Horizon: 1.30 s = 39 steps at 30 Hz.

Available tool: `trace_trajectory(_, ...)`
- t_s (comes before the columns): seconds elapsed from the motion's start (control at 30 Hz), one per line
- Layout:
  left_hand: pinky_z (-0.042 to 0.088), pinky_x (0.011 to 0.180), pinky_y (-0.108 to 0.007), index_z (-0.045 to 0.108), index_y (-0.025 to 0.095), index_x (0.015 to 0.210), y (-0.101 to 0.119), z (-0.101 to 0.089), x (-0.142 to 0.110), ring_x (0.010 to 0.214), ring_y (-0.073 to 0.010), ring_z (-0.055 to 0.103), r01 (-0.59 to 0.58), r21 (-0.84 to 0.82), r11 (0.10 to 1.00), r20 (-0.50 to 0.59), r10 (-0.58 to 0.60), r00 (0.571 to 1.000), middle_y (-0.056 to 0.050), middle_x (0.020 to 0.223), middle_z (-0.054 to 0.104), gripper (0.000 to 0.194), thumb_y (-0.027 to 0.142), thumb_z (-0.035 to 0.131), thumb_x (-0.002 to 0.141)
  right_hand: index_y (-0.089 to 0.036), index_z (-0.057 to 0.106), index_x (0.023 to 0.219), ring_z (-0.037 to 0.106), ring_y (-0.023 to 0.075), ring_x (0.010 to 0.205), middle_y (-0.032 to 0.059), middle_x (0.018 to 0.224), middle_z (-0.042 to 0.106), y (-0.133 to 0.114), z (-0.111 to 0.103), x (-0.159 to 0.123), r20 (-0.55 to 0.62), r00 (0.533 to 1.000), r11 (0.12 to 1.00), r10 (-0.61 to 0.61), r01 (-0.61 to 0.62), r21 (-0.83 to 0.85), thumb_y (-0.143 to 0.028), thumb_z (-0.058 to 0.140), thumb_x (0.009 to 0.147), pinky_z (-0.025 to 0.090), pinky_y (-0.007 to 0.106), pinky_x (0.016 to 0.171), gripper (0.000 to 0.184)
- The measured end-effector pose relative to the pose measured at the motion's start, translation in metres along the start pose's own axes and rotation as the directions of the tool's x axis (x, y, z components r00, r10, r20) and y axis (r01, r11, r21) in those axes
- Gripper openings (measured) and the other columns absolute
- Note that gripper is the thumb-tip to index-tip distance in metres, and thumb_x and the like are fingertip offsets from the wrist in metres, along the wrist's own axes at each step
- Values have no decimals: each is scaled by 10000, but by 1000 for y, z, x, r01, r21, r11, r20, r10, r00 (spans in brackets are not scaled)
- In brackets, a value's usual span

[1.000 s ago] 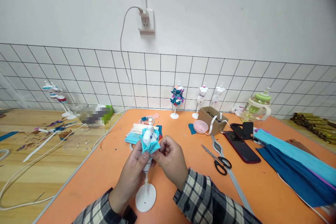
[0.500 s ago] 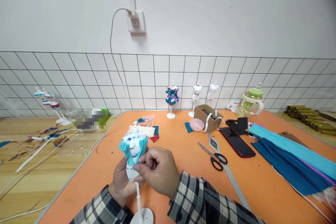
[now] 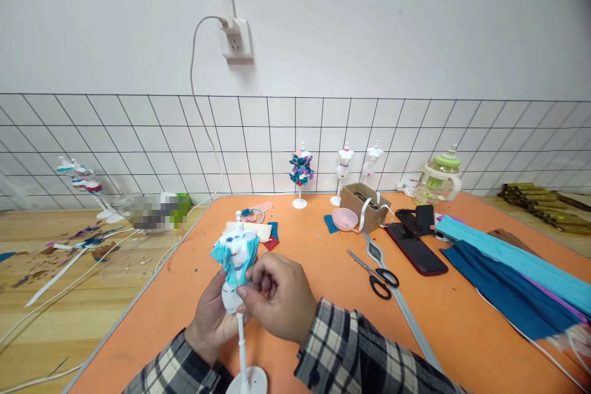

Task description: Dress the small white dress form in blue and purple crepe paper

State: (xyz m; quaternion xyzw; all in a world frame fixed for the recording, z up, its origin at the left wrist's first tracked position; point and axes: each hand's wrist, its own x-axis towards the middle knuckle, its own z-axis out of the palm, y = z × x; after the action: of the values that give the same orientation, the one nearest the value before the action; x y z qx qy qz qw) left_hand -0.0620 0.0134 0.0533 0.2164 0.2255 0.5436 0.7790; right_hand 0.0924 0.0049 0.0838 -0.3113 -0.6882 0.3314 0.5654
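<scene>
A small white mannequin (image 3: 231,299) on a round-based stand is upright close in front of me. Light-blue fabric (image 3: 249,253) drapes over its shoulders and down both sides of the front. My left hand (image 3: 210,314) is wrapped around the mannequin's body from behind and the left. At the waist, my right hand (image 3: 281,295) is closed, thumb and fingers pinching the lower edge of the fabric on the right side. Whatever else sits between those fingertips is hidden.
Scissors (image 3: 378,276), a pink bowl (image 3: 345,219), a cardboard box (image 3: 355,200) and a phone (image 3: 418,249) lie right of centre on the orange mat. Blue fabric strips (image 3: 512,289) are at the far right. A decorated mannequin (image 3: 301,171) and two plainer ones stand by the wall.
The view has shifted very slightly. Both hands keep their hold, and the right fingers and the fabric have moved only a little.
</scene>
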Motion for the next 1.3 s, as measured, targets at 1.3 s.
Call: trace_trajectory(1.3,434,381,-97,607,105,933,-23,-19,32,499,-43,550,453,227,862,0,-465,885,-99,897,637,153,211,705,881,-183,570,713,452,84,450,-52,550,514,94,-121,-30,112,832,630,543,-492,601,-327,814,524,370,200,417,341)
